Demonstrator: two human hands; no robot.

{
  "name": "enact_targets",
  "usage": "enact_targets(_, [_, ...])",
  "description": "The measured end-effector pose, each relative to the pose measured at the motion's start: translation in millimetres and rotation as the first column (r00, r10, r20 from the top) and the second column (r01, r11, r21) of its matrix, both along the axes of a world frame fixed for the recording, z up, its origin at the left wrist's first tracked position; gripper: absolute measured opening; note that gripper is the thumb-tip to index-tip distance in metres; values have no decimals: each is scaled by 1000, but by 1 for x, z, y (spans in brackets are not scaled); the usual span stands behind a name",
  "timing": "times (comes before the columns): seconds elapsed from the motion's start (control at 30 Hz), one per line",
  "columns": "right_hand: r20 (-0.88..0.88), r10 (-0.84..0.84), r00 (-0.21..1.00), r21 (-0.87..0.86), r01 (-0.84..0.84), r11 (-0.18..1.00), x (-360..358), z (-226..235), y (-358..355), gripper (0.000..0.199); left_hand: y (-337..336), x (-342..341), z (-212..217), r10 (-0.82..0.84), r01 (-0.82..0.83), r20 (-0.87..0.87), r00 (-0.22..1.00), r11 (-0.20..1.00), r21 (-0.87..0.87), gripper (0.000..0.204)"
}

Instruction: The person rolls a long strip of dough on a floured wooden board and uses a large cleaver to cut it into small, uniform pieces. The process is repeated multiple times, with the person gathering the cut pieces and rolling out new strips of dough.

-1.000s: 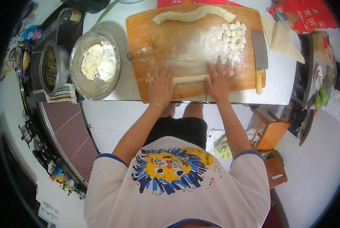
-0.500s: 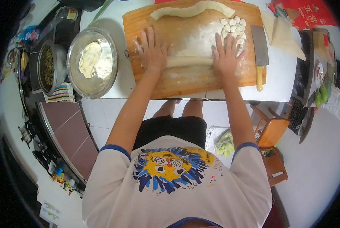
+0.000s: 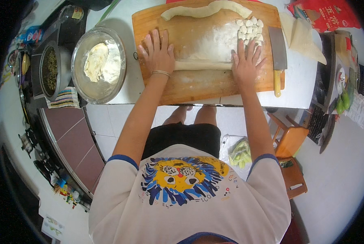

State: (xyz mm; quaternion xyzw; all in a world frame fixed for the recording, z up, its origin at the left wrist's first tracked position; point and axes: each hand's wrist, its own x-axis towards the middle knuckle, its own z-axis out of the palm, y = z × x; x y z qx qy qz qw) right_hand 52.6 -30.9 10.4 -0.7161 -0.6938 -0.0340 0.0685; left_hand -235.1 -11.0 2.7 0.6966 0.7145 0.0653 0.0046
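A pale dough rope (image 3: pixel 203 65) runs left to right across the floured wooden board (image 3: pixel 190 91). My left hand (image 3: pixel 159 57) lies palm down over its left end, fingers stretched out. Over the right end rests my right hand (image 3: pixel 245 65), flat with its fingers spread; both palms hide the rope's ends. Small cut dough pieces (image 3: pixel 249 27) cluster just beyond my right fingertips. Along the board's far edge lies a second, thicker dough rope (image 3: pixel 206 11). A cleaver (image 3: pixel 278 51) with a yellow handle sits on the board to the right of my right hand.
Left of the board stands a metal bowl (image 3: pixel 77 77) with a lump of dough (image 3: pixel 97 63). Farther left is a pot (image 3: pixel 65 67) of dark green chopped filling. A pale cloth (image 3: pixel 303 38) and a red package (image 3: pixel 324 15) lie at right. A wooden chair (image 3: pixel 294 142) stands below.
Both hands have shifted, the left slightly left and the right slightly right. The dough rope between them looks thinner, and a band on my left wrist now shows.
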Motion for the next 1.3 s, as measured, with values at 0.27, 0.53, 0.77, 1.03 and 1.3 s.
enact_targets(0.27, [-344,125,931,70,-107,992,-87,8,12,54,2,84,-6,-119,115,229,966,993,29,63])
enact_targets(0.53, [-229,233,945,-167,-274,947,-66,11,-72,49,-101,53,19,-268,311,225,937,933,-183,60])
enact_targets(0.77, [-99,104,990,-89,-113,990,-66,18,-5,46,-23,56,16,-37,20,-97,995,985,-172,54])
enact_targets(1.03, [-43,118,992,-113,-122,986,-38,0,-27,47,-53,31,11,-117,109,-19,993,967,-231,54])
enact_targets(1.3, [25,83,996,-161,-78,984,-23,10,-60,46,-72,16,24,-98,107,51,994,969,-221,58])
